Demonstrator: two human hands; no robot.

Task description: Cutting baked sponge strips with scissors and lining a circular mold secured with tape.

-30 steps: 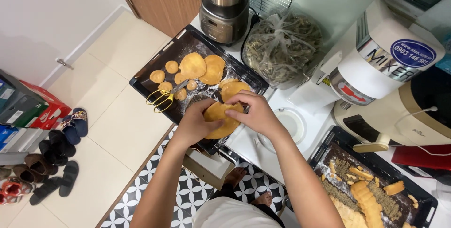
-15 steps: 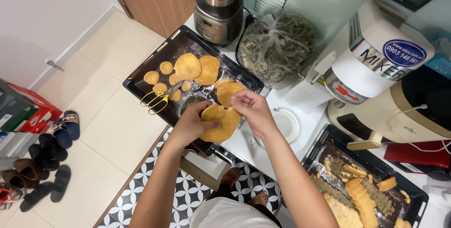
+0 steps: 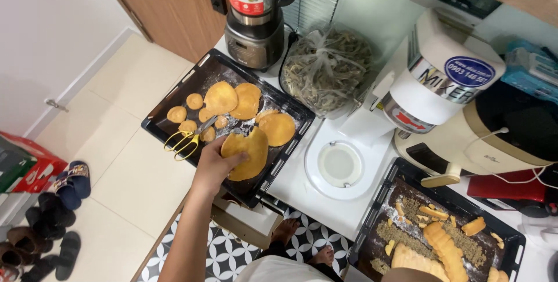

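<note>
My left hand (image 3: pixel 213 164) grips the left edge of a flat round orange dough disc (image 3: pixel 249 154) and holds it just above the near end of a black baking tray (image 3: pixel 168 95). Several smaller and larger orange discs (image 3: pixel 221 97) lie floured on that tray. Yellow-handled scissors (image 3: pixel 183 142) rest on the tray's near-left edge, next to my wrist. My right hand is out of the picture; only a bit of arm shows at the bottom edge.
A second black tray (image 3: pixel 372 227) at the bottom right holds orange strips and crumbs. On the white counter stand a blender (image 3: pixel 253 14), a bag of dried greens (image 3: pixel 328 67), a white mixer (image 3: pixel 436 78) and a round white lid (image 3: pixel 340 166). Shoes (image 3: pixel 52 218) lie on the floor.
My right hand has let go of the dough disc and drawn back out of view. The left hand alone now holds the disc over the tray.
</note>
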